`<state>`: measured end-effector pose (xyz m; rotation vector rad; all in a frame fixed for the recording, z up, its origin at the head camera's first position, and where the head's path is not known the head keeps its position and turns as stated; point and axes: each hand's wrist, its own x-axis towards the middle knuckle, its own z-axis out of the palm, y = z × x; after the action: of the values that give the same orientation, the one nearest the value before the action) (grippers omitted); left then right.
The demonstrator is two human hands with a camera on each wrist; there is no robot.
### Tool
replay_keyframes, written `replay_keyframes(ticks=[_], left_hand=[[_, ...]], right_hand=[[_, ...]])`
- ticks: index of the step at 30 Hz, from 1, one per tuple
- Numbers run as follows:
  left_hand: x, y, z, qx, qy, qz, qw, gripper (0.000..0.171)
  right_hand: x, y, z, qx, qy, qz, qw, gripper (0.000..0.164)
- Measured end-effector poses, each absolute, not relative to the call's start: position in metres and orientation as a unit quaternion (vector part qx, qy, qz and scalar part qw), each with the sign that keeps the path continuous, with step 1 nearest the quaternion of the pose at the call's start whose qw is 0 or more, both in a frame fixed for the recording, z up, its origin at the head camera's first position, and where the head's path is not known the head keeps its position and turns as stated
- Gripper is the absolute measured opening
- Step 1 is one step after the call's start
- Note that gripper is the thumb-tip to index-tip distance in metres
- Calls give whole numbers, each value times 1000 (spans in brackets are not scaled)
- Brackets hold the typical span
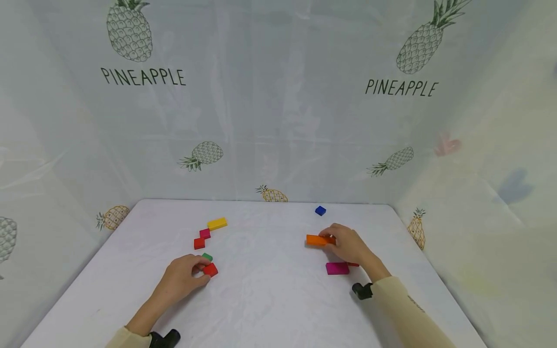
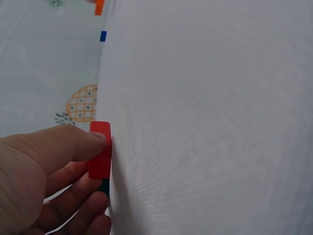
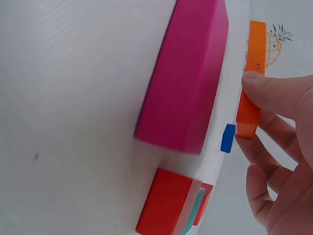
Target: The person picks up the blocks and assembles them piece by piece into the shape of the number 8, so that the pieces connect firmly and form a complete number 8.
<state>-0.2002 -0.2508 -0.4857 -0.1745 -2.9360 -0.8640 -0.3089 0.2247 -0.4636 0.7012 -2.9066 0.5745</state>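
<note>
On the left of the head view, my left hand (image 1: 182,278) pinches a small red block (image 1: 211,269) between thumb and fingers. In the left wrist view the thumb lies across that block (image 2: 100,164), and a green block (image 1: 207,256) sits right by the fingertips. My right hand (image 1: 346,244) grips a long orange block (image 1: 315,240) near its end, as the right wrist view also shows. Closer to me than this hand lies a magenta block (image 1: 337,268). Beside it is a red block (image 3: 166,201), mostly hidden by the right arm in the head view.
Farther up the table's left side, a red block (image 1: 199,243), a pinkish-red block (image 1: 205,233) and a yellow block (image 1: 217,223) form a slanting row. Near the far edge, beyond my right hand, is a blue block (image 1: 320,210). A pineapple-print curtain (image 1: 261,106) surrounds the white table (image 1: 261,299).
</note>
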Motion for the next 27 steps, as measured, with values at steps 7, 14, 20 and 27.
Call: replay_keyframes(ticks=[7, 14, 20, 27], left_hand=[[-200, -250, -485, -56, -957, -283, 34, 33], [-198, -248, -482, -54, -956, -286, 33, 33], [-198, -249, -483, -51, -956, -288, 30, 33], [-199, -250, -484, -53, -955, -290, 29, 34]], right_hand=[[-310, 216, -461, 229, -953, 190, 48, 30], [-314, 205, -458, 232, -955, 177, 50, 29], [-316, 195, -455, 234, -954, 183, 41, 29], [-321, 187, -457, 241, -952, 183, 38, 28]])
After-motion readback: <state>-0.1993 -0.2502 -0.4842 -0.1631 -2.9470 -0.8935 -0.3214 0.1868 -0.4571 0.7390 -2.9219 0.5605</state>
